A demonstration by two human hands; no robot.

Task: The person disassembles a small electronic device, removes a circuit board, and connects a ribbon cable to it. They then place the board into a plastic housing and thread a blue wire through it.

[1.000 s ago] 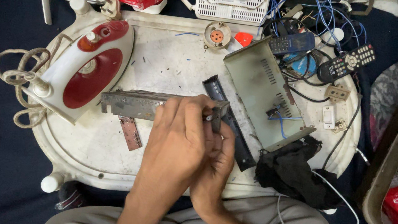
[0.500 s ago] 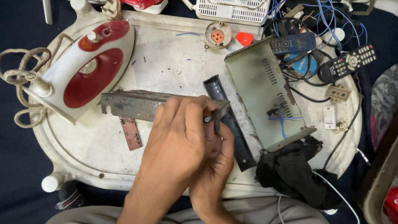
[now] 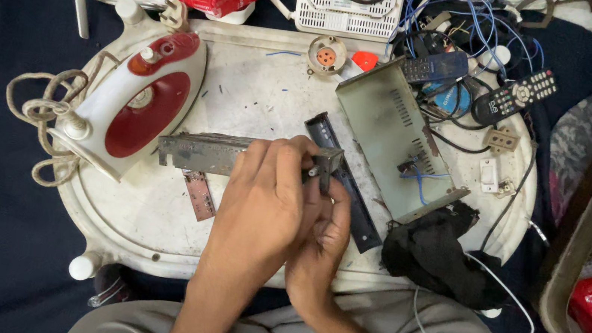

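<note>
Both hands meet over the middle of a white oval surface (image 3: 152, 235), gripping one workpiece: a long grey metal panel (image 3: 200, 153) standing on its edge and running left to right across the surface. The left hand (image 3: 268, 208) is closed over the panel's right half from above, fingers wrapped across its top, apparently to pin it upright and stop it sliding. The right hand (image 3: 320, 245) sits just beside and partly under the left, thumb and fingers pinched at the panel's bent right end; what lies between those fingertips is too small to tell. The grip reads as one hand steadying while the other works at the end bracket.

A black slotted strip (image 3: 352, 196) lies diagonally under the panel's right end, touching the right hand. A small reddish-brown board (image 3: 198, 196) lies flat just below the panel's left portion. To the left, a red and white clothes iron (image 3: 138, 106) rests on its side, its braided cord (image 3: 38, 120) coiled off the surface's edge. To the right, an open grey metal casing (image 3: 390, 137) with blue wires leans near a black cloth (image 3: 443, 256). Two remote controls (image 3: 515, 95), loose wiring and white vented boxes (image 3: 350, 4) crowd the far edge, well apart from the hands.
</note>
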